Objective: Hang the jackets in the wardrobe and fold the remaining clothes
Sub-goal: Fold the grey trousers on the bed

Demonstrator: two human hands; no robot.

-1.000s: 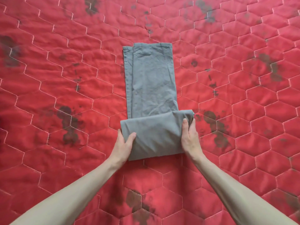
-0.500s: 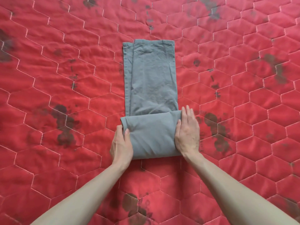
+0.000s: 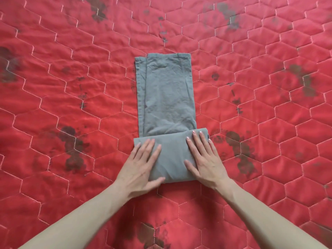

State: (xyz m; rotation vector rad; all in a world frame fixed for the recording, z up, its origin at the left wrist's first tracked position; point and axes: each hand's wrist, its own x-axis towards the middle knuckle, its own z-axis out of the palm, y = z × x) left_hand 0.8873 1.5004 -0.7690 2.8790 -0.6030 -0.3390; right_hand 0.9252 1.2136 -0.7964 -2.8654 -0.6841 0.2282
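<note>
a pair of grey trousers (image 3: 166, 97) lies flat in the middle of a red quilted bedspread (image 3: 71, 105), folded lengthwise, with the near end turned over into a thick fold (image 3: 172, 155). the left hand (image 3: 142, 164) lies flat on the left part of that fold, fingers (image 3: 149, 146) spread and straight, gripping nothing. the right hand (image 3: 204, 159) presses flat on the right part, fingers likewise extended, holding nothing. the cloth looks soft, light and limp, a thin woven cotton by its creases; it will likely sag and slide apart if lifted by one edge. the best hold seems to be at the two outer ends of the fold, pinching all layers together, then rolling or turning it over toward the far hem (image 3: 167, 55).
</note>
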